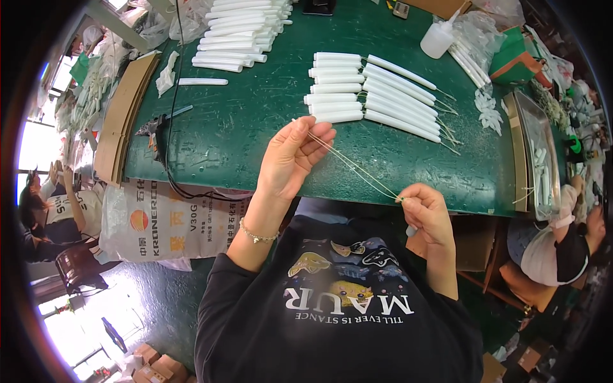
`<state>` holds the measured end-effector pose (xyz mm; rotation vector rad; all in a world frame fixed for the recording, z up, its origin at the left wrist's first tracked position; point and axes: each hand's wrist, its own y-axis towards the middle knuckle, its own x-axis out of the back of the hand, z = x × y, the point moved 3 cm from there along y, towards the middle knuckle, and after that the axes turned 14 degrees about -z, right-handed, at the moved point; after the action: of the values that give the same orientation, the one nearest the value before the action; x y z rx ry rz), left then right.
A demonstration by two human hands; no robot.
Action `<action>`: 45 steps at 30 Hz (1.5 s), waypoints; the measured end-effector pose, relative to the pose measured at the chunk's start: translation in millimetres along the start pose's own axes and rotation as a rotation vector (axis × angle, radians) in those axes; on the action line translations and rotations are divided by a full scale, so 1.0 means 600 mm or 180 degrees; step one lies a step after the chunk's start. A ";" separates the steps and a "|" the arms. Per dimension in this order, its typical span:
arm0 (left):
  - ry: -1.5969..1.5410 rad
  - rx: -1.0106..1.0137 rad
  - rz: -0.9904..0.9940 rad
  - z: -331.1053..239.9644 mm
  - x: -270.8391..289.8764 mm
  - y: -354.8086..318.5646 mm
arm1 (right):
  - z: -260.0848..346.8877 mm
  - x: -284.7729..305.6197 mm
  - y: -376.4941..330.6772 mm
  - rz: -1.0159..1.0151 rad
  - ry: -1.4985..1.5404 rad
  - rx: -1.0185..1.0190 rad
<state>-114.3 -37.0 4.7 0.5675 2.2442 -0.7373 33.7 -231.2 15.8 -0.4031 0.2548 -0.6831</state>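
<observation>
A thin, pale cord [357, 168] runs as two strands, slanting between my hands over the table's near edge. My left hand [295, 156] is higher, closed in a pinch on the cord's upper end. Lower and to the right, my right hand [426, 212] pinches the other end. A small whitish tip [410, 230] shows below its fingers; what it belongs to is hidden. Just beyond my left hand lie two rows of slim white tubes: a shorter left row [335, 89] and a longer right row [402, 102], with cord ends trailing from the right row.
On the green table [249, 134] are a pile of white tubes [239, 32], a black glue gun [152, 135] with its cable, and a white nozzle bottle [437, 39]. Cardboard [124, 121] edges the left; a tray [539, 153] stands right. People sit on both sides.
</observation>
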 end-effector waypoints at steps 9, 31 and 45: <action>0.0026 -0.0051 -0.0061 -0.007 -0.002 -0.006 | 0.002 -0.001 -0.012 -0.1054 -0.0971 0.0794; 0.7935 -0.4781 -0.0040 -0.299 0.107 0.180 | 0.026 0.036 -0.037 -0.1542 -0.0789 0.1229; 0.0600 0.0114 -0.0187 0.008 -0.041 -0.015 | 0.135 0.032 -0.023 -0.1175 0.1333 0.2875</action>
<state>-101.0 -51.4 22.8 0.6127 2.4344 -0.7832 69.2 -230.8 92.2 0.5804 0.2412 -1.1616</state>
